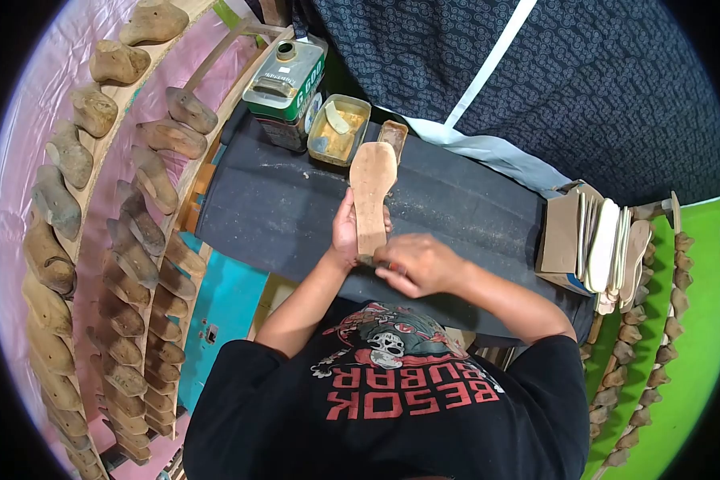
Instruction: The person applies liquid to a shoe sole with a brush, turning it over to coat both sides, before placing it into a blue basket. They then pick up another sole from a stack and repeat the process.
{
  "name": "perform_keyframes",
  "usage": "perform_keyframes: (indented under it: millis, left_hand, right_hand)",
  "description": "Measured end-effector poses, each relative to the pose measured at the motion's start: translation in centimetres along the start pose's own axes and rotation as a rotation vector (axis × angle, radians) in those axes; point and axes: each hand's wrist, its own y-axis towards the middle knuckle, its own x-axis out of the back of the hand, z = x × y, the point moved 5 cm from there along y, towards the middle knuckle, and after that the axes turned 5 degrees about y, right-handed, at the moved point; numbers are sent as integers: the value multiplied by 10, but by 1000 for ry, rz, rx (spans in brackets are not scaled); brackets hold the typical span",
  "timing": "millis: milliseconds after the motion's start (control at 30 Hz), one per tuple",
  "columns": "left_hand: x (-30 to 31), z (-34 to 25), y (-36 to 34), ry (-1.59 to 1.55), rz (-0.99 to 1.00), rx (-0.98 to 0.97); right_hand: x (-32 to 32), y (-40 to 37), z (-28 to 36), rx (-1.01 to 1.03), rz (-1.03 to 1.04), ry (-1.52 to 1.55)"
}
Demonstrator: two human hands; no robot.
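Note:
A tan sole-shaped piece (373,180) stands out over the dark worktop, its wide end pointing away from me. My left hand (346,230) holds it near its narrow end, with fingers showing on both sides. Close to that narrow end, my right hand (418,265) is closed around a small tool, of which only a dark tip and a reddish bit show. The tip is at the lower edge of the sole piece; whether it touches cannot be made out.
A metal can (286,88), an open tin (340,128) and a small brown container (393,136) stand at the worktop's back left. A cardboard box (564,232) with several soles is at the right. Racks of wooden shoe lasts (52,200) line both sides.

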Motion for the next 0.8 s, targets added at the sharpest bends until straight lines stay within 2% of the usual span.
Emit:
perform_keyframes:
  millis: [33,67,100,133,167,233,267,333,367,433,467,533,567,633,667,700,767,800]
  left_hand:
    - [-16,-2,-1,2,0,3]
    - [-29,2,-3,-25,-123,53]
    - [-36,4,-5,-51,-245,102]
    - [-37,6,-1,-36,-31,68]
    - [-22,16,-3,-42,-182,107]
    - [-18,22,-4,-2,0,112]
    - [-17,26,-6,-3,4,116]
    - [-30,24,-9,38,-133,112]
    - [-28,25,-9,36,-133,115]
    - [-30,20,-10,54,-43,82]
    - [-30,19,-11,57,-45,78]
    - [-36,13,-17,-41,-344,64]
    - [-42,11,-15,-87,-385,73]
    - [-22,9,-18,-15,-172,100]
    - [-17,7,-14,54,14,3]
    - [-33,6,-11,51,19,7]
    - [-53,4,-17,1,-509,45]
    - [-49,9,-17,14,-407,55]
  right_hand:
    - [8,4,-7,-59,7,28]
    - [19,9,-12,-78,-45,20]
    - [30,14,-18,-226,-65,21]
    - [37,15,-35,-319,-64,-24]
    - [48,16,-47,-376,-91,-72]
    - [73,26,-58,-474,-202,-129]
    - [80,29,-61,-453,-259,-151]
    - [87,32,-63,-369,-347,-223]
    - [85,29,-64,-372,-348,-223]
    - [75,29,-50,-175,-293,-393]
    - [69,28,-40,-107,-266,-384]
    - [50,21,-20,-71,-203,-287]
    - [39,15,-14,-66,-165,-226]
    - [21,8,0,-120,-111,-50]
    - [19,7,3,-129,-47,-43]
    - [21,6,3,-133,-48,-48]
    - [31,3,-13,-368,-146,99]
    - [39,2,-26,-369,-197,90]
